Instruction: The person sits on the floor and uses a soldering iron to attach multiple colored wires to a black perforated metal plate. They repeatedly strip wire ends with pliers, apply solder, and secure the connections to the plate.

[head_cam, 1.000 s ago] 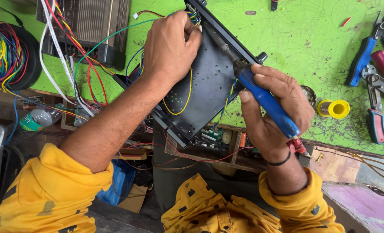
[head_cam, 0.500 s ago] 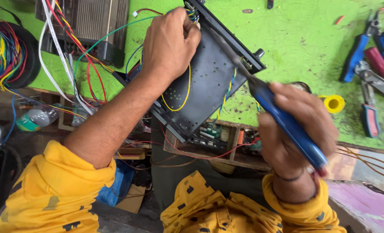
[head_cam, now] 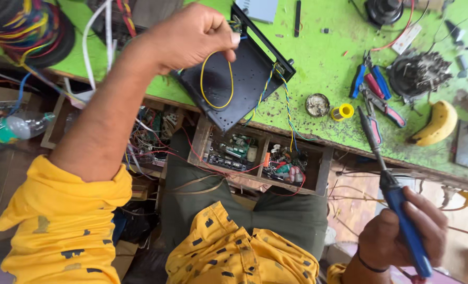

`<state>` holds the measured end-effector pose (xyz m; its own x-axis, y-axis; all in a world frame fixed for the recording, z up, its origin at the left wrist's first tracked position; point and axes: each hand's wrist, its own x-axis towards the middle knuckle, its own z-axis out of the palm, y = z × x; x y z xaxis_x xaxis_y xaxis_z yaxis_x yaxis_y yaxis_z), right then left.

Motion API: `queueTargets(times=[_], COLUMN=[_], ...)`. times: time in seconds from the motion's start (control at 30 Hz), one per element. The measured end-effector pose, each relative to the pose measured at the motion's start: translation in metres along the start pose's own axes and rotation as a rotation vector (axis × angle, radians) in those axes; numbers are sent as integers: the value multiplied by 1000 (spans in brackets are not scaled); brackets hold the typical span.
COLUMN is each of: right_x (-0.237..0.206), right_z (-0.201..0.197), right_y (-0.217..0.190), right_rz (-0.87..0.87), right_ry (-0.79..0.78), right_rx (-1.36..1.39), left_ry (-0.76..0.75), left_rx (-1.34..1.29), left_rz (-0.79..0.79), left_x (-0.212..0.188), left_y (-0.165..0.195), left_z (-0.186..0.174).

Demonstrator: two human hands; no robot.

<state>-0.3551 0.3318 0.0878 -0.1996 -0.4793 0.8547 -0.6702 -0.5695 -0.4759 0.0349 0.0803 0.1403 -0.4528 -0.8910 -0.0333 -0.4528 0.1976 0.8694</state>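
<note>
We grip the upper edge of a black metal chassis (head_cam: 239, 79) with our left hand (head_cam: 192, 37), fingers curled closed over it near the corner where a yellow wire loop (head_cam: 216, 79) curves across the dark panel. The chassis lies tilted on the green workbench (head_cam: 323, 63), its lower corner hanging past the bench's front edge. A twisted blue and yellow wire pair (head_cam: 286, 105) runs down from its right side toward the open wooden drawer (head_cam: 260, 155) below, which is crowded with small electronic parts.

Our right hand (head_cam: 402, 234) is well apart from the chassis, low at the right, wrapped firmly around the blue handle of a soldering iron (head_cam: 391, 194) whose thin shaft points up toward the bench edge. Just above the tip lie pliers with red and blue grips (head_cam: 373, 92). A round tin (head_cam: 317, 104) and a small yellow spool (head_cam: 343, 111) sit side by side between the chassis and the pliers. A banana (head_cam: 436, 123) rests further right. A bundle of coloured wire coils (head_cam: 28, 26) sits at the far left.
</note>
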Motion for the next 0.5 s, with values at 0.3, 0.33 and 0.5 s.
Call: queueTargets(times=[0.3,0.33,0.5], right_x=[-5,-4,1], right_z=[-18,-19,-24], right_y=[-48,-51,-63], right_rz=[11,11,21], right_ry=[-19,-17,-35], right_rx=[-2,-1,-8], left_ry=[-60,57,400], left_rx=[347,456,772], left_rz=[41,-6,153], left_x=[-91,-92,-74], left_y=[22,17,-14], left_z=[-33,-35,-24])
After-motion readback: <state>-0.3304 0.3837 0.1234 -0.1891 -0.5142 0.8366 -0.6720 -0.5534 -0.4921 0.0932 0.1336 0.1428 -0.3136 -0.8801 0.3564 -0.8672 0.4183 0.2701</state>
